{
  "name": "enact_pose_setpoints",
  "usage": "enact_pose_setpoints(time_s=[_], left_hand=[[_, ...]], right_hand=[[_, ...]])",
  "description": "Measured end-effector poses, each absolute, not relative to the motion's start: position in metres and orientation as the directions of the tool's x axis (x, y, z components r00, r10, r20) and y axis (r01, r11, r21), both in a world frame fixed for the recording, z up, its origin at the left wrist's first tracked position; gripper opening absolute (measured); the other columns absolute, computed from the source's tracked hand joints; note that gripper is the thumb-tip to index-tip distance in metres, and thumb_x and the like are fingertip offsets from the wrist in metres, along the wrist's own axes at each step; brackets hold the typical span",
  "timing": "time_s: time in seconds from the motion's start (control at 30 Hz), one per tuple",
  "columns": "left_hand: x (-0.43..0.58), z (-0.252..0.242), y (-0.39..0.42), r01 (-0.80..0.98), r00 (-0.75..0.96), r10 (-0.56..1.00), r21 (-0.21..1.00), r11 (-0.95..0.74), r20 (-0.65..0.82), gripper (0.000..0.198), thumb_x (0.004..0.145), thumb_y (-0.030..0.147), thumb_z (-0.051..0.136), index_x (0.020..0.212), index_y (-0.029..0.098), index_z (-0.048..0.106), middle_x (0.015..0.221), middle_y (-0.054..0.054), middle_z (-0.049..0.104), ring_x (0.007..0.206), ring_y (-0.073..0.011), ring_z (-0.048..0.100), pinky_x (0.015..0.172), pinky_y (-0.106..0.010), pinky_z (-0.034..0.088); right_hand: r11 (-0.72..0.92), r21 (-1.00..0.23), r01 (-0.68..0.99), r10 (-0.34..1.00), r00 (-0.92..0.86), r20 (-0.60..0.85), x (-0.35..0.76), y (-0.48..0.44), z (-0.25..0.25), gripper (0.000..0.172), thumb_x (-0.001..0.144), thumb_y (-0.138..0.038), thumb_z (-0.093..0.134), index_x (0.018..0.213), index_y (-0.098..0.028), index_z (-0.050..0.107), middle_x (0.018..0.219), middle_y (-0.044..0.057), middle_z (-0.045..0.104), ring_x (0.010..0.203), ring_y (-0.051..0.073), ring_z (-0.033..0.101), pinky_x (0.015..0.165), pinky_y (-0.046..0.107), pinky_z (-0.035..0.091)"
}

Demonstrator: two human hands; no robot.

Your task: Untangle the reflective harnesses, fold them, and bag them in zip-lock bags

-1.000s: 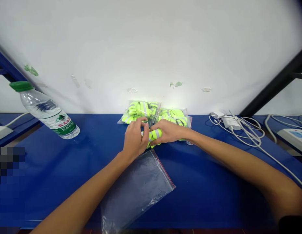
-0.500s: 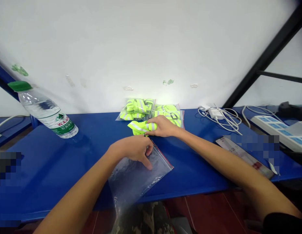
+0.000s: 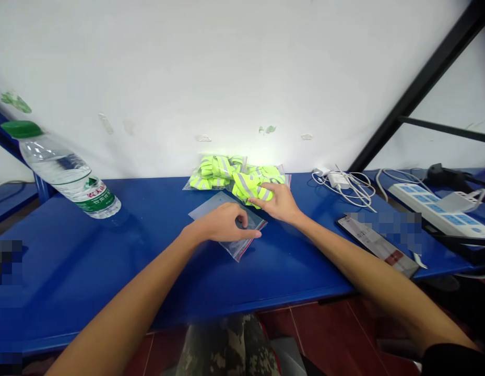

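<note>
My right hand grips a folded bundle of fluorescent yellow reflective straps, thumb on the near side. Just left of it and nearer, my left hand is over a clear zip bag with a red seal line. The left thumb stretches across the seal edge while the other fingers curl down on the bag, their tips partly hidden. The bag looks flat and lies on the blue table. Behind the hands, two filled bags rest by the wall: a left bag of yellow straps and a right bag, partly covered by the held bundle.
A water bottle with a green cap is at the left. On the right are a white charger with coiled cable, a phone and a white power strip. The white wall bounds the table's back.
The clear bag has swung from hanging over the near table edge to lying flat under my left hand. My right hand has moved slightly right with the strap bundle. The view has shifted a little.
</note>
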State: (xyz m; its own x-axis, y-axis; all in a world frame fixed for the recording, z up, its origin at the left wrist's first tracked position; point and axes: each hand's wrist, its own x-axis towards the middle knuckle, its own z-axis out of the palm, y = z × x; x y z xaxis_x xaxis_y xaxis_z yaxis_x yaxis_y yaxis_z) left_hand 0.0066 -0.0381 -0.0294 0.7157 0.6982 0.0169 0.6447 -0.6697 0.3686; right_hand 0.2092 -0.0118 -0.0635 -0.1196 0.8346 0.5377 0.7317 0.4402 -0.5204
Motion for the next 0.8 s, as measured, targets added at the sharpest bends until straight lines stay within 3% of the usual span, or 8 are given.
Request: enact_pose_setpoints(time_s=[0.07,0.2,0.3,0.4,0.53,0.63,0.8], left_hand=[[0.012,-0.035,-0.041,0.646,0.705,0.708,0.373,-0.666,0.043,0.039,0.071,0.06,0.07,0.073,0.022,0.066,0.081,-0.005,0.068,0.084,-0.023,0.062,0.078,-0.033,0.048],[0.016,-0.04,-0.043,0.642,0.72,0.692,0.335,-0.69,0.047,0.019,0.074,0.038,0.069,0.068,0.022,0.063,0.077,-0.003,0.068,0.084,-0.0211,0.061,0.078,-0.031,0.046],[0.01,-0.036,-0.035,0.602,0.741,0.672,0.442,-0.664,0.0,0.011,0.076,0.027,0.06,0.071,0.021,0.067,0.075,-0.001,0.069,0.076,-0.017,0.061,0.071,-0.026,0.044],[0.004,-0.031,-0.026,0.62,0.691,0.72,0.57,-0.539,-0.071,0.017,0.076,0.026,0.055,0.077,0.019,0.071,0.071,0.0,0.07,0.065,-0.0141,0.061,0.059,-0.023,0.042],[0.008,-0.03,-0.026,0.734,0.523,0.844,0.568,-0.372,-0.124,0.012,0.067,0.026,0.062,0.068,0.018,0.071,0.069,-0.002,0.071,0.064,-0.0154,0.063,0.053,-0.023,0.04],[0.016,-0.033,-0.033,0.754,0.521,0.839,0.544,-0.367,-0.156,0.007,0.064,0.024,0.065,0.062,0.018,0.067,0.066,-0.002,0.07,0.062,-0.0152,0.062,0.052,-0.023,0.039],[0.019,-0.037,-0.037,0.704,0.556,0.824,0.59,-0.396,-0.109,0.008,0.071,0.022,0.062,0.074,0.017,0.067,0.062,-0.001,0.066,0.055,-0.0128,0.058,0.053,-0.022,0.041]], right_hand=[[0.413,-0.563,0.716,0.855,-0.092,0.51,0.211,-0.015,-0.064,0.042,0.073,-0.051,0.076,0.094,-0.015,0.075,0.092,0.011,0.076,0.088,0.03,0.07,0.077,0.038,0.051],[0.393,-0.612,0.686,0.87,-0.062,0.489,0.21,-0.018,-0.065,0.041,0.072,-0.049,0.076,0.094,-0.014,0.075,0.09,0.01,0.076,0.084,0.028,0.069,0.076,0.037,0.051],[0.385,-0.679,0.625,0.875,-0.012,0.485,0.211,-0.018,-0.064,0.043,0.07,-0.05,0.078,0.094,-0.014,0.076,0.093,0.009,0.076,0.086,0.026,0.068,0.077,0.036,0.051],[0.399,-0.771,0.496,0.887,0.003,0.461,0.214,-0.016,-0.062,0.043,0.068,-0.052,0.079,0.087,-0.014,0.076,0.086,0.008,0.075,0.078,0.023,0.067,0.07,0.032,0.052],[0.365,-0.864,0.346,0.905,0.085,0.416,0.219,-0.014,-0.058,0.045,0.062,-0.053,0.082,0.082,-0.013,0.075,0.08,0.007,0.074,0.068,0.02,0.064,0.058,0.029,0.049],[0.326,-0.907,0.266,0.922,0.126,0.367,0.221,-0.014,-0.057,0.045,0.059,-0.051,0.084,0.078,-0.012,0.074,0.074,0.007,0.072,0.062,0.018,0.061,0.053,0.028,0.046],[0.322,-0.924,0.209,0.933,0.096,0.347,0.219,-0.015,-0.059,0.042,0.057,-0.047,0.086,0.078,-0.012,0.075,0.074,0.006,0.072,0.062,0.018,0.061,0.054,0.027,0.047]])
